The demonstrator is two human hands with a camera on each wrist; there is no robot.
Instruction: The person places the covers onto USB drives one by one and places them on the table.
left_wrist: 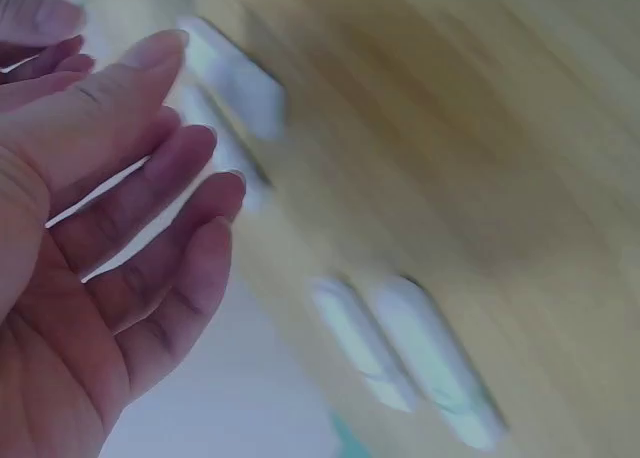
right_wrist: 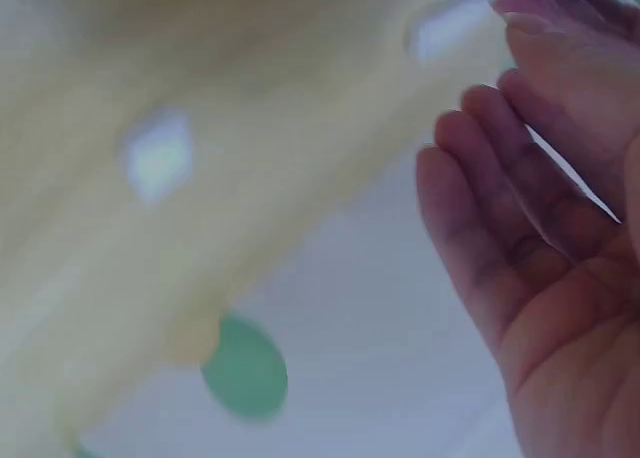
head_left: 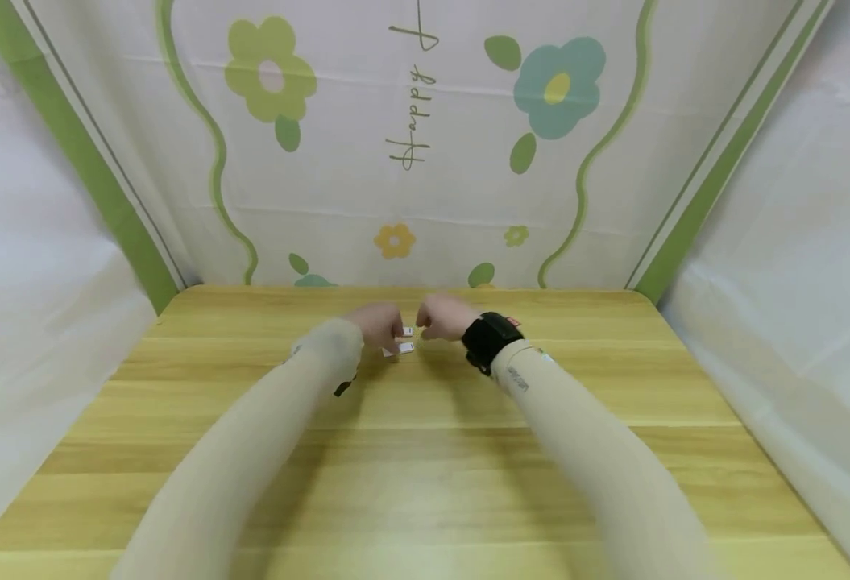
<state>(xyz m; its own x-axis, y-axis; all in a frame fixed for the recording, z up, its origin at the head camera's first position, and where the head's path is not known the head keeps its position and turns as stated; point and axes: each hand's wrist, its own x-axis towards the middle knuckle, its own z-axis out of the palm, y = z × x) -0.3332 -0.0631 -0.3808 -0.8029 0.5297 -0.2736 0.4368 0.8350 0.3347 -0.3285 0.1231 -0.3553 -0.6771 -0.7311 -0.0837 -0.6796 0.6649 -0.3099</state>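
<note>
Sleeves (head_left: 239,459), both beige, are stretched over the table (head_left: 410,451); a black band (head_left: 488,340) is worn on the right wrist. Left hand (head_left: 379,325) and right hand (head_left: 445,316) are held near each other, toward the far edge. Left: fingers loosely bent, slightly spread, thumb laid above them. Right: fingers gently curved, much the same. No piece is seen gripped in either; whether one is touched by the left thumb can't be told, since thumb tip and piece are overlapped in the wrist view. White pieces (left_wrist: 240,83), a pair, are laid side by side at the left fingertips; a second pair (left_wrist: 440,363) is laid well apart from them. A lone piece (right_wrist: 160,158) is shown in the right wrist view, blurred. What they are can't be made out. Step in hand, as judged: small pieces being handled at the first pair; pickup vs release can't be settled. Next move probably calls for a light thumb-and-finger pinch on one flat piece, neighbour not to be nudged. Beyond, the table's far edge is backed by a white curtain (head_left: 352,185) printed with flowers (head_left: 246,72).
</note>
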